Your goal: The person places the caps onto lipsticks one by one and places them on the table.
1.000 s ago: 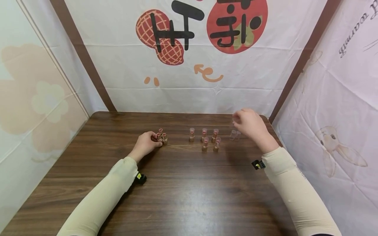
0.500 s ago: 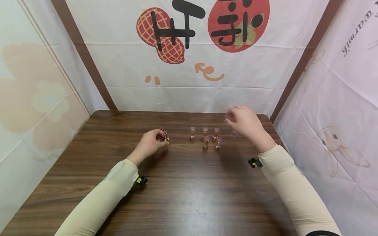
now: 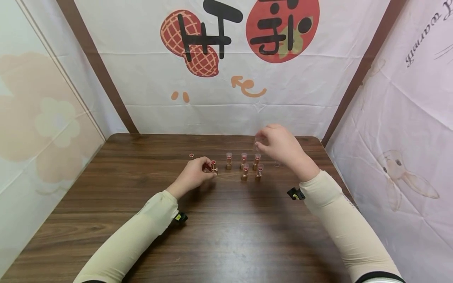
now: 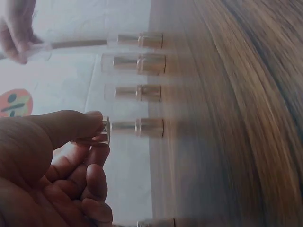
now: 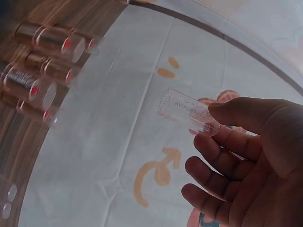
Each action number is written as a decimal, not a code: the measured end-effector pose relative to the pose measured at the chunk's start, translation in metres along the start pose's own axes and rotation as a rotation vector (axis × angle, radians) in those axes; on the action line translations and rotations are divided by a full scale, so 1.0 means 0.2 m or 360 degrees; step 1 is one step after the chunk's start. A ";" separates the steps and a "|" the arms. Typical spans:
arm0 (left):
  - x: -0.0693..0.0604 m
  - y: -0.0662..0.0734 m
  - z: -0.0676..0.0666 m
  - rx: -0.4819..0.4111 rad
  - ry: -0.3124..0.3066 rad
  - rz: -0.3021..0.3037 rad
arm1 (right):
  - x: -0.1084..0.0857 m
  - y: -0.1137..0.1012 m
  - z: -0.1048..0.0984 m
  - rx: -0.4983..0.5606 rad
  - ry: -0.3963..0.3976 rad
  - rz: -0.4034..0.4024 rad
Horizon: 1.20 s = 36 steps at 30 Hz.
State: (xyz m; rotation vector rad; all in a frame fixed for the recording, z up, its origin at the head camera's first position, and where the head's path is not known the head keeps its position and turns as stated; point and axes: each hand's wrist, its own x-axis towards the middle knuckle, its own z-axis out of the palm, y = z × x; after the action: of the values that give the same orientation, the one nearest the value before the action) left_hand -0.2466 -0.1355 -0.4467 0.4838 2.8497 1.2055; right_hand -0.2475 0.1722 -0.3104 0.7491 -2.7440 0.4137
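Observation:
In the head view my left hand (image 3: 192,175) pinches an uncapped lipstick (image 3: 214,166) with a gold base, held upright. Thumb and fingers are on its base (image 4: 104,137) in the left wrist view. My right hand (image 3: 281,147), raised above the table, pinches a clear lipstick cap (image 5: 187,112) printed with small lettering. Between the hands stand several capped lipsticks (image 3: 229,162) in two rows. Another uncapped lipstick (image 3: 191,156) stands behind my left hand, its lower part hidden. A clear cap (image 3: 277,163) sits on the table, partly covered by my right hand.
The brown wooden table (image 3: 226,228) ends at a white printed cloth wall (image 3: 152,118) at the back. More cloth hangs along the left and right. Two clear caps (image 5: 9,194) show at the left edge of the right wrist view.
My left hand has taken one uncapped lipstick from its group and carried it right, towards the capped ones. My right hand has moved left with the clear cap.

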 end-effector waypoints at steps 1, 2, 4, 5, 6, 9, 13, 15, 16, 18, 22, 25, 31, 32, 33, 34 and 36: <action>0.00 0.01 0.01 -0.0002 -0.0008 0.0014 | 0.00 -0.01 0.00 -0.0003 0.0002 -0.0012; 0.01 0.02 0.02 0.0000 -0.0013 0.0028 | 0.01 -0.02 0.01 0.0001 0.0002 -0.0024; 0.02 0.03 0.04 0.0007 -0.0020 0.0055 | 0.01 -0.05 0.01 0.0008 0.0001 -0.0045; 0.02 0.04 0.05 0.0012 -0.0023 0.0063 | 0.02 -0.06 0.01 0.0011 0.0000 -0.0053; 0.03 0.05 0.05 0.0016 -0.0026 0.0072 | 0.02 -0.07 0.01 0.0018 -0.0003 -0.0060; 0.04 0.06 0.08 0.0032 -0.0038 0.0083 | 0.02 -0.11 0.01 0.0033 -0.0002 -0.0085; 0.06 0.08 0.11 0.0037 -0.0047 0.0098 | 0.03 -0.14 0.01 0.0050 -0.0007 -0.0132; 0.06 0.09 0.13 0.0030 -0.0052 0.0113 | 0.03 -0.16 0.03 0.0058 -0.0029 -0.0152; 0.07 0.09 0.14 0.0024 -0.0055 0.0119 | 0.03 -0.17 0.03 0.0062 -0.0041 -0.0158; 0.07 0.10 0.15 0.0011 -0.0064 0.0141 | 0.03 -0.18 0.04 0.0069 -0.0063 -0.0169; 0.07 0.12 0.17 0.0001 -0.0060 0.0183 | 0.03 -0.21 0.06 0.0087 -0.0077 -0.0186; 0.07 0.14 0.17 -0.0007 -0.0053 0.0198 | 0.03 -0.22 0.07 0.0092 -0.0086 -0.0193; 0.08 0.17 0.17 -0.0014 -0.0063 0.0212 | 0.04 -0.23 0.11 0.0083 -0.0135 -0.0199; 0.08 0.17 0.17 -0.0012 -0.0062 0.0215 | 0.04 -0.23 0.12 0.0081 -0.0140 -0.0199; 0.08 0.17 0.18 -0.0011 -0.0059 0.0219 | 0.04 -0.23 0.13 0.0077 -0.0141 -0.0200; 0.08 0.17 0.18 -0.0013 -0.0057 0.0222 | 0.04 -0.23 0.13 0.0075 -0.0139 -0.0202; 0.09 0.17 0.18 -0.0018 -0.0043 0.0232 | 0.03 -0.23 0.15 0.0070 -0.0138 -0.0193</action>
State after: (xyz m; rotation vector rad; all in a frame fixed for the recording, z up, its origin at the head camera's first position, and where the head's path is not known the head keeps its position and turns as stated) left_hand -0.2490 -0.0829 -0.4454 0.7133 2.8261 1.2243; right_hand -0.2345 0.1217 -0.3263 0.9609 -2.7582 0.4261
